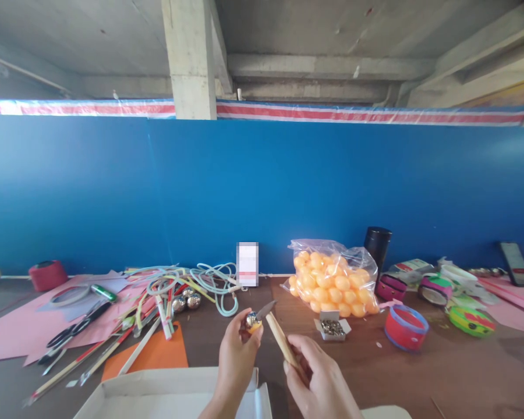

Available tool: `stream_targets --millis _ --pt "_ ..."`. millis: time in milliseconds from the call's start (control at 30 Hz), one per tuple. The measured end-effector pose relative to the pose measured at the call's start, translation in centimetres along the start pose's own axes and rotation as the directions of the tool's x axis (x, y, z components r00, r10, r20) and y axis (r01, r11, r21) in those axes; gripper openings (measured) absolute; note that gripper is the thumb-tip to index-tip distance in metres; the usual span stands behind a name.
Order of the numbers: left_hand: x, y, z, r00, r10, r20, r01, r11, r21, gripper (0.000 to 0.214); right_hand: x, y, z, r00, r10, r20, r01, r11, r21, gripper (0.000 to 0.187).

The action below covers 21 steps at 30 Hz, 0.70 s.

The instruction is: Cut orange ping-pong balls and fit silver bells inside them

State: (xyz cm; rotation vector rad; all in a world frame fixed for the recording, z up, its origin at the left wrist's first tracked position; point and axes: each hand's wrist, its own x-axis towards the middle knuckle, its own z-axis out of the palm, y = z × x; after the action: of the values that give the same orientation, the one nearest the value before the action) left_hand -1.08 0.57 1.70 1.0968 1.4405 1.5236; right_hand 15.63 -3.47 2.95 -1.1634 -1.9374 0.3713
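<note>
My left hand is closed in a pinch on a small ball, shiny silver on top and orange underneath, held above the brown table. My right hand grips the wooden handle of a small knife. The grey blade tip touches the ball's right side. A white open box lies just below my left hand.
A clear bag of orange balls sits behind, with a small box of metal bits before it. Tape rolls, a black cylinder and a phone lie right. Scissors, sticks, cords and pink paper lie left.
</note>
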Motion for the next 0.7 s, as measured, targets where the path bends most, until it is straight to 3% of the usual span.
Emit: stream_targets --millis 367,700 --pt "0.31 -0.50 0.00 0.999 -0.009 0.035 0.011 0.998 -0.059 0.055 0.14 -0.31 -0.47 0.998 0.044 -0.046 -0.043 0.999 0.021 0.028" --pt "0.21 -0.34 0.10 0.999 -0.026 0.041 0.030 0.996 -0.085 0.055 -0.02 -0.15 -0.40 0.999 0.048 -0.010 -0.048 0.999 0.013 0.028"
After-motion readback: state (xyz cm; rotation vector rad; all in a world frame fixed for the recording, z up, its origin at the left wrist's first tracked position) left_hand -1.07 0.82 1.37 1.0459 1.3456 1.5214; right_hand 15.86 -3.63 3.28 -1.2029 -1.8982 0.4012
